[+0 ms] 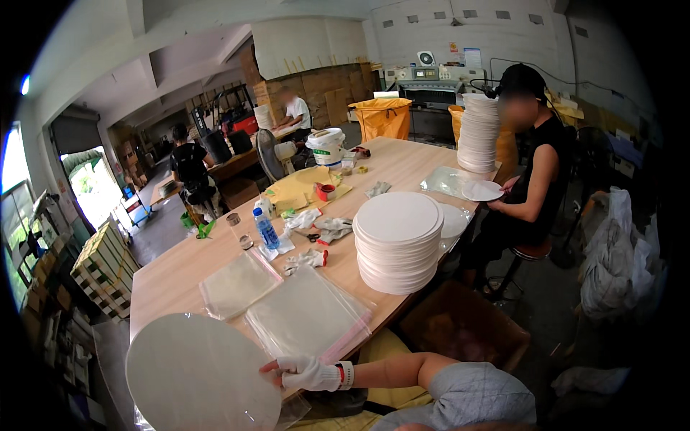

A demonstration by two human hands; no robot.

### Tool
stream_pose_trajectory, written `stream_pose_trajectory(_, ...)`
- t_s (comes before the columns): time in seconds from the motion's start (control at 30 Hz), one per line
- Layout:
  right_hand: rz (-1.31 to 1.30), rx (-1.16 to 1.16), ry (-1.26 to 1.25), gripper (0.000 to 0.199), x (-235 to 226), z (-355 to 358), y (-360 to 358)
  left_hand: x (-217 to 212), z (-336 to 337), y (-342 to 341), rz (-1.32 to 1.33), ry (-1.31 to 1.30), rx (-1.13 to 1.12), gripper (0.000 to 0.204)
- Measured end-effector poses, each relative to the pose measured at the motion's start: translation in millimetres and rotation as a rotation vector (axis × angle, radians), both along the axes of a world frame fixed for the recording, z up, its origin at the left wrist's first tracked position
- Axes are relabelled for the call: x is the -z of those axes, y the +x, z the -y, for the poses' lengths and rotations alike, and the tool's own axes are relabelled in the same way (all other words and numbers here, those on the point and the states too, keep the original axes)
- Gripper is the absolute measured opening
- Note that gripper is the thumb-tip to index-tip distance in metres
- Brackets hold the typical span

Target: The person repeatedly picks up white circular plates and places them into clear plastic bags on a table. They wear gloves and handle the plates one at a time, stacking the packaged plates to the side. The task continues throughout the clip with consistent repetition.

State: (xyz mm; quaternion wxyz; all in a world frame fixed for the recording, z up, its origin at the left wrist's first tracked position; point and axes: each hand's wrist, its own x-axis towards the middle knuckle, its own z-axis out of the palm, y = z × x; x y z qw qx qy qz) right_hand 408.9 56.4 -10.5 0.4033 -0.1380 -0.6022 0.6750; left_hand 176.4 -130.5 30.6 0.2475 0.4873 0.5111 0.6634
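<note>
At the lower left, a large white round board (201,373) is tilted up over the table's near edge. My right hand (305,373), in a white glove with bare fingertips, pinches the board's right edge. Clear film (298,411) shows below the hand, and small glints lie on the board. Whether the film wraps the board I cannot tell. My left hand is out of view. Beyond my right hand lie a stack of clear plastic bags (309,312) and another stack of bags (241,284). A tall stack of white round boards (397,244) stands to the right.
Gloves (306,261), scissors (310,235), a water bottle (266,230), tape (325,192) and a white bucket (327,147) sit on the wooden table (169,276). At right a co-worker (535,172) handles a round board beside another stack (479,133). A brown bin (467,323) stands below.
</note>
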Motion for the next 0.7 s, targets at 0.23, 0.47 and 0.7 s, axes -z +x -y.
stream_pose_trajectory(0.23, -0.013, -0.027, -0.105, 0.04, 10, 5, 9, 11, -10, 17, 0.078, -0.016, 0.036, 0.046)
stream_pose_trajectory(0.47, -0.083, -0.091, -0.01, 0.037, -7, -31, 2, -24, -47, -8, 0.199, 0.118, 0.057, 0.047)
stream_pose_trajectory(0.7, -0.019, -0.109, -0.002, 0.037, -102, -54, -97, -89, -56, -104, -0.181, 0.122, -0.203, 0.056)
